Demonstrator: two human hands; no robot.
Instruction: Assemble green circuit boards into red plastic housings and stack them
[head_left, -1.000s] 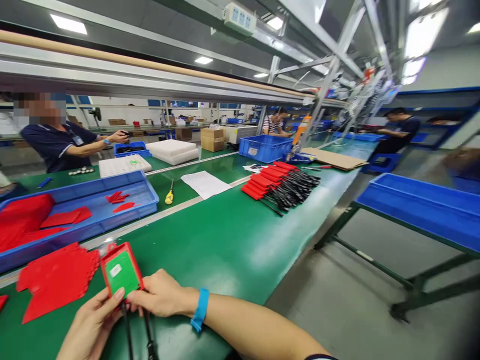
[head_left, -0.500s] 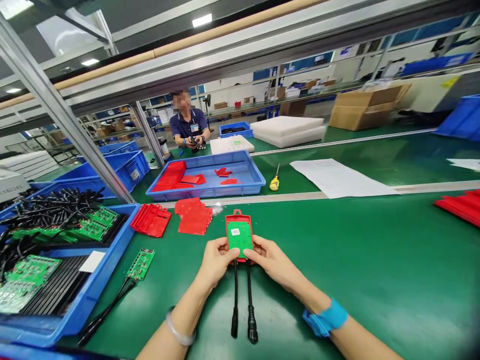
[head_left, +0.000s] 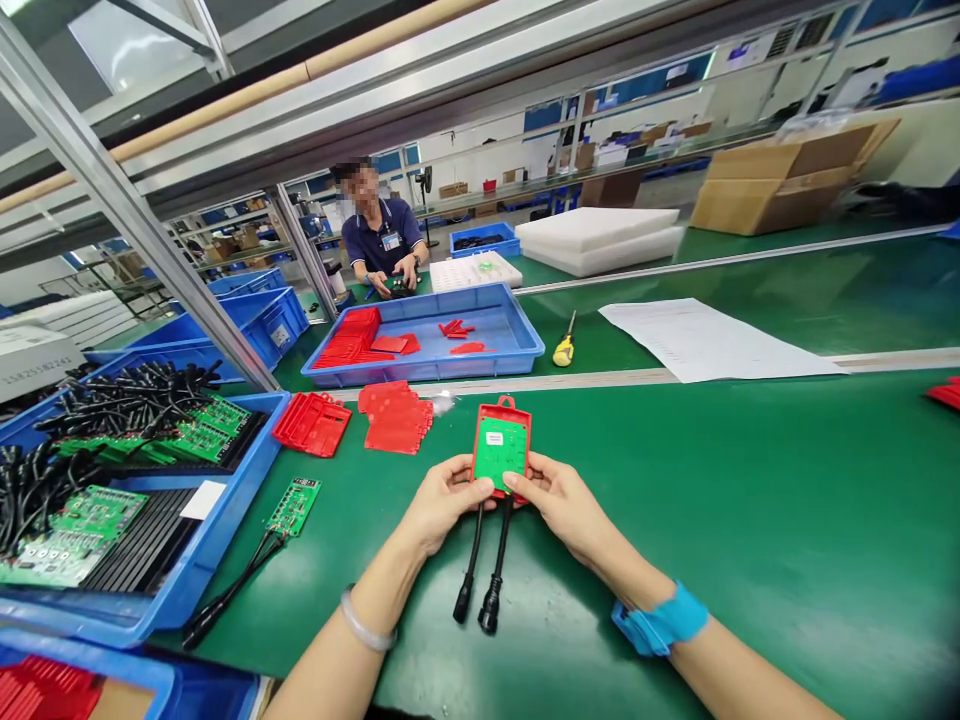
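Between my two hands is a red plastic case (head_left: pixel 526 428) with a green circuit board (head_left: pixel 495 455) seated in it, a small white label on the board. My left hand (head_left: pixel 450 500) grips the lower left side, thumb on the board's bottom edge. My right hand (head_left: pixel 559 495) grips the lower right side, its thumb pressing on the board near the cable ends. Two black cables (head_left: pixel 495 580) with connectors hang from the case's lower end towards me. Fingers beneath the case are partly hidden.
To the left lie a loose board with cables (head_left: pixel 295 507), red cases (head_left: pixel 311 424) and flat red pieces (head_left: pixel 397 418). A blue bin (head_left: pixel 251 470) holds boards and cables. Beyond are a blue tray (head_left: pixel 420 375), a yellow screwdriver (head_left: pixel 564 348), paper (head_left: pixel 712 340) and a co-worker (head_left: pixel 381 235).
The view has shifted, bringing another blue bin into the lower left. The case now tilts slightly and its cables slant to the left. Both hands keep their grip.
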